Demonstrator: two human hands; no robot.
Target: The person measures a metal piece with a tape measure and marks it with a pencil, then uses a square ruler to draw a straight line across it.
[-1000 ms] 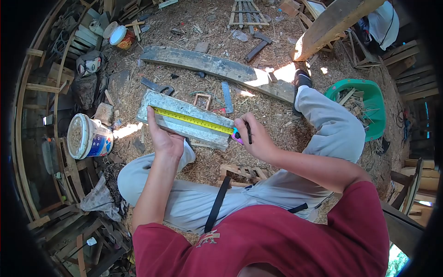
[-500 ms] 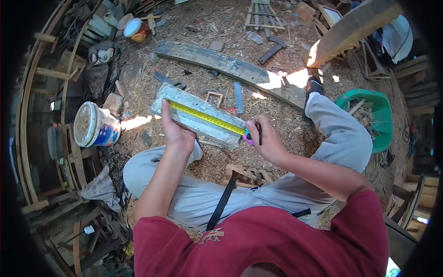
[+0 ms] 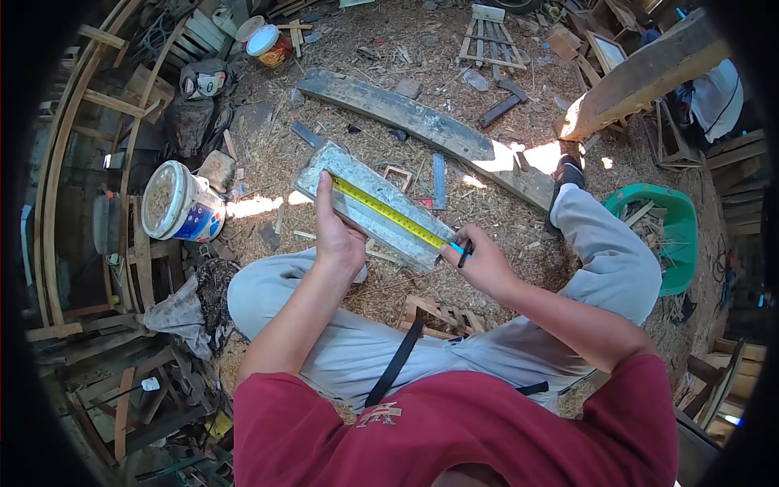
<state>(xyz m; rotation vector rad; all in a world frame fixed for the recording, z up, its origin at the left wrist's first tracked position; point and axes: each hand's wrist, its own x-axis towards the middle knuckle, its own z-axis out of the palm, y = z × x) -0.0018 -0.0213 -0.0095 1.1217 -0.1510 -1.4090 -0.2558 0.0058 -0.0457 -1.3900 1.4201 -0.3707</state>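
Note:
A grey weathered plank (image 3: 357, 183) lies across my lap, slanting from upper left to lower right. A yellow tape measure (image 3: 388, 211) is stretched along its top face. My left hand (image 3: 337, 231) grips the plank's near edge, with the thumb pressing the tape's free end down. My right hand (image 3: 480, 261) sits at the plank's right end, holding the blue tape case together with a dark pencil.
Sawdust and wood scraps cover the ground. A long dark beam (image 3: 422, 126) lies beyond the plank. A white bucket (image 3: 178, 203) stands at the left, a green tub (image 3: 677, 231) of offcuts at the right. A small wooden frame (image 3: 442, 312) lies between my legs.
The view has shifted, so plank and hands sit further right and higher in frame. The plank looks steeper. Both hands keep the same hold on plank and tape.

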